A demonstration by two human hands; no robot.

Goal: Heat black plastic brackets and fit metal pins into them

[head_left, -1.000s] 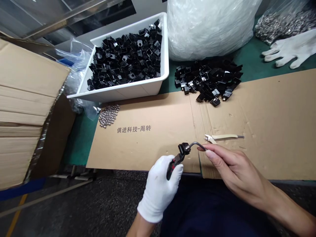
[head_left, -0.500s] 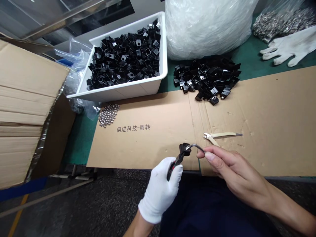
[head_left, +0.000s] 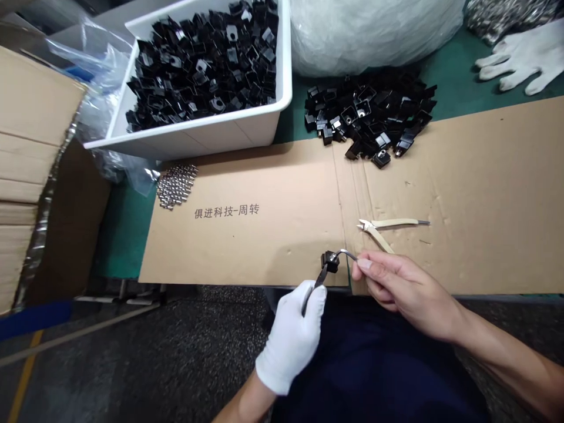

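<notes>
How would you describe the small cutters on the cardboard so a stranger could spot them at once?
Find the long brown cardboard sheet with dark printed characters on it. Right of the printing, just below the heap of black parts, lies a small pair of side cutters with cream handles. They lie loose on the sheet, unlike anything held in the white-gloved left hand or the bare right hand.

Bright, even light; wide-angle edge distortion

Tub cut off at top; glove hides tool;
</notes>
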